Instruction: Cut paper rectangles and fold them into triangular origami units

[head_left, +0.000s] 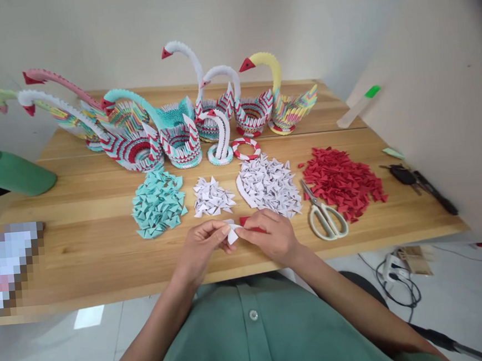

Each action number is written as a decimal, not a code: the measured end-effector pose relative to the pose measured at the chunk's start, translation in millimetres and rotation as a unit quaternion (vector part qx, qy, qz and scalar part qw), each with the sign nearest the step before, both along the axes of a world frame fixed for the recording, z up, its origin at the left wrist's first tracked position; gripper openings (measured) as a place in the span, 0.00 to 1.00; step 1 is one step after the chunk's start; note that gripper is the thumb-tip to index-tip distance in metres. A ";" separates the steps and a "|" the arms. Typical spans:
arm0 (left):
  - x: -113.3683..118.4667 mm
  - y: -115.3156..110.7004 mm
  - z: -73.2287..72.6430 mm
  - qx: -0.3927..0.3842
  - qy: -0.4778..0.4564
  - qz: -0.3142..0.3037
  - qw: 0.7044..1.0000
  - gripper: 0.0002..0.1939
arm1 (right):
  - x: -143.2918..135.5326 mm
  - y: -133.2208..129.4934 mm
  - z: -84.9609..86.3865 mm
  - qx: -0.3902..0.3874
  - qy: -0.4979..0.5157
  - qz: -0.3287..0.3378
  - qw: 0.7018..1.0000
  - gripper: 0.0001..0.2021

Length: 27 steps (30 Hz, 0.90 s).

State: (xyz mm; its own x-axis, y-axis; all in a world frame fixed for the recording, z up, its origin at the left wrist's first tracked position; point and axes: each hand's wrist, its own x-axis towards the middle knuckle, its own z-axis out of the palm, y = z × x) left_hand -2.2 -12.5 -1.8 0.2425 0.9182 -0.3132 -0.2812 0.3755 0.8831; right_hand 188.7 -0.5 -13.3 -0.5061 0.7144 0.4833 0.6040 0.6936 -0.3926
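A small piece of folded white paper (232,235) is pinched between my two hands, just above the table's front edge. My left hand (206,244) grips its left side between thumb and fingers. From the right, the thumb and fingertips of my right hand (270,236) close on the same paper. Beneath my right hand, a red item (253,224) shows partly; its kind is hidden by the fingers. Beyond my hands lie a small pile of white folded paper triangles (212,196) and a larger white pile (268,184).
Scissors with pale handles (328,221) lie right of my hands, near a red paper pile (341,181). A turquoise pile (158,202) is on the left. Several paper swans, including a yellow-necked one (274,72), line the back. A green bottle (12,170) is at far left.
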 end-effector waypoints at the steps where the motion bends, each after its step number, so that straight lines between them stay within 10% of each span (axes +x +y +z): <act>1: 0.6 1.0 -0.3 0.010 0.017 0.003 1.000 0.13 | 0.0 0.6 0.3 -0.011 0.005 0.003 1.000 0.11; 12: 6.1 5.7 -2.3 0.049 0.077 0.052 0.994 0.11 | 6.1 7.6 30.1 -0.363 0.187 -0.013 0.913 0.14; 27: 9.1 -4.1 -8.2 0.113 0.156 0.002 0.981 0.09 | -8.0 7.2 29.7 -0.309 0.115 -0.051 0.943 0.08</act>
State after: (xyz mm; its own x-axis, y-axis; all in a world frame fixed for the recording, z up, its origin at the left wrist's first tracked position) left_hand 6.9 -16.6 -9.9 0.1626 0.9735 -0.1605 0.0147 0.1603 0.9870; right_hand 180.7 6.7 16.4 -0.3528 0.9345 0.0474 0.5048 0.2327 -0.8313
